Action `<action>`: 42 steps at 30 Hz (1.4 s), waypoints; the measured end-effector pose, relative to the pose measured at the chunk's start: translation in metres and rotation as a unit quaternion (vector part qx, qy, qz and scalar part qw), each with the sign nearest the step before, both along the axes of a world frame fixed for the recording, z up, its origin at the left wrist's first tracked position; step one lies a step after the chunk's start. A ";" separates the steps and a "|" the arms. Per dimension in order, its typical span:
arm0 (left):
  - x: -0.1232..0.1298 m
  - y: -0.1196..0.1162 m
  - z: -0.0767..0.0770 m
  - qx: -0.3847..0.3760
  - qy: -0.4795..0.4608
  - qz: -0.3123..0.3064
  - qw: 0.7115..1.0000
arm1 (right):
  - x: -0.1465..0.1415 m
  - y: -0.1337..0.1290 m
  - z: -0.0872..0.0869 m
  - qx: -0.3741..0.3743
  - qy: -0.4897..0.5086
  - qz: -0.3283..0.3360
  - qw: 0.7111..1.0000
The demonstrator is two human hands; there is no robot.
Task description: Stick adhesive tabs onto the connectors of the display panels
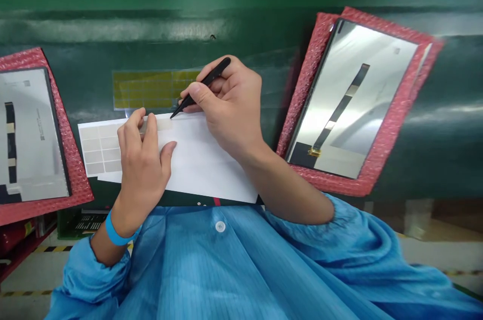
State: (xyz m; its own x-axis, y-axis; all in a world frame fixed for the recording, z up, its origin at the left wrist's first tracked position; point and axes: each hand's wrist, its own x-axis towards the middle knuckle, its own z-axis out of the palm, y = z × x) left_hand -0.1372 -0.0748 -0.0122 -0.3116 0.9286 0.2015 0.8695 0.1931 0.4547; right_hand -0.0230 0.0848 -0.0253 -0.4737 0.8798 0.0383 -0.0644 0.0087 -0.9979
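Left hand [143, 159] palm down, fingers [151, 134] spread — right hand [237, 106] pinching, lower fingers partly hidden, probably curled.

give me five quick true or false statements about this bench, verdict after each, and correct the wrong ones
1. The right hand holds a black pointed tool. True.
2. The left hand is lifted well clear of the paper. False: it rests on the white sheets, over the gridded label sheet.
3. A yellow gridded strip lies on the far side of the label sheet from the person. True.
4. The right wrist wears a band. False: the blue wristband is on the left wrist.
5. The panel on the right lies on pink-red bubble wrap. True.
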 end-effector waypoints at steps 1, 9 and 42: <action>0.000 0.000 0.000 -0.001 -0.001 0.000 1.000 | 0.000 0.001 0.000 -0.001 -0.009 0.004 1.000; -0.001 0.000 0.002 -0.004 -0.011 0.009 1.000 | -0.005 0.007 -0.007 -0.021 -0.032 0.028 0.999; 0.153 0.091 0.009 0.080 -0.080 -0.159 0.981 | 0.226 0.040 0.054 -0.078 0.002 -0.303 0.950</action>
State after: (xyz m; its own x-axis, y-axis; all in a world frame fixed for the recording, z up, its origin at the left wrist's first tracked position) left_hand 0.0156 0.0162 -0.0029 -0.0516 0.9442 0.3252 0.7896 -0.1608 0.5921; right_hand 0.2034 0.1246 0.0285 0.1218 0.9860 -0.1139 -0.0977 -0.1023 -0.9899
